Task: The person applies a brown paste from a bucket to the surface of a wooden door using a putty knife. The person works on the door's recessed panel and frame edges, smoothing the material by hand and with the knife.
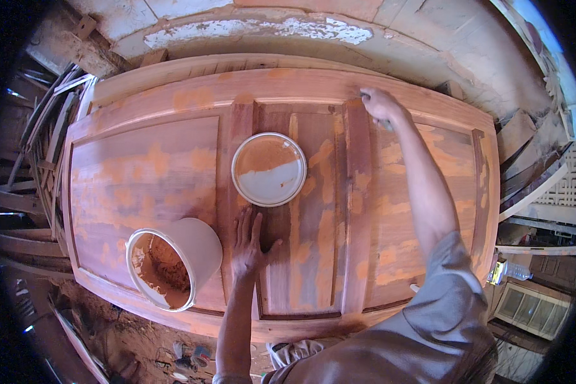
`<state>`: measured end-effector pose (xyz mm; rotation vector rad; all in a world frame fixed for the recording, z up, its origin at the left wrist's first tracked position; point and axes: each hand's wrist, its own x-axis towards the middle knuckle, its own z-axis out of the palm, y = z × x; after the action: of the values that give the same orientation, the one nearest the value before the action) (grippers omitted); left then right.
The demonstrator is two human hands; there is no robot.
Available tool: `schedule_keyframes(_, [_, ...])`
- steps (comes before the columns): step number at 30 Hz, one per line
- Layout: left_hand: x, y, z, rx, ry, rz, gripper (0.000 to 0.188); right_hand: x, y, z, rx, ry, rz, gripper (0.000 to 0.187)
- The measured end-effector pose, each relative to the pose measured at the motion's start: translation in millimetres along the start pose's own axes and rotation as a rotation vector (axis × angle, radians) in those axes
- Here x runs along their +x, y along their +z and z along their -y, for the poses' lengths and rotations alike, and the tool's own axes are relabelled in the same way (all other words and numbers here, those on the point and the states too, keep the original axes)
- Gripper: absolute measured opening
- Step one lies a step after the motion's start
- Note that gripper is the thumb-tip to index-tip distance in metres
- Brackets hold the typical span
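Note:
A large reddish wooden panel door (281,256) lies flat in front of me, patched with orange filler. My left hand (248,243) rests on its middle part with fingers spread, just below a round white lid (278,181) partly coated in orange filler. To that hand's left, a white bucket (205,246) lies tilted, its mouth facing me, with orange-brown filler (166,265) inside. At the door's far rail, right of centre, my right hand (382,105) is closed around a small tool; its kind is too small to make out.
Behind the door's far edge runs a pale, stained wall (416,38). Stacked wooden strips (41,147) crowd the left side. More boards (518,137), a clear plastic bottle (518,272) and a louvred frame (532,310) stand on the right. Small items (189,358) lie on the dusty floor below.

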<state>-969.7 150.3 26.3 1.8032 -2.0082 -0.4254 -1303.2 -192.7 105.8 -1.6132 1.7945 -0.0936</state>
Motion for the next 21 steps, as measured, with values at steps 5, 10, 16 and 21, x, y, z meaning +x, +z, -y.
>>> schedule_keyframes(5, [-4,3,4,-0.004,-0.024,0.026,0.087,41,5,7,-0.444,0.026,0.132,0.031])
schedule_keyframes(10, [-6,10,4,0.021,-0.017,0.020,0.086,31,3,-10,-0.489,-0.028,0.223,0.029])
schedule_keyframes(16, [-6,4,10,-0.012,-0.028,-0.015,0.083,-14,-15,21,-0.531,0.051,0.478,0.025])
schedule_keyframes(21, [-4,2,8,-0.046,-0.025,0.024,0.086,22,-13,36,-0.393,0.015,0.255,0.019])
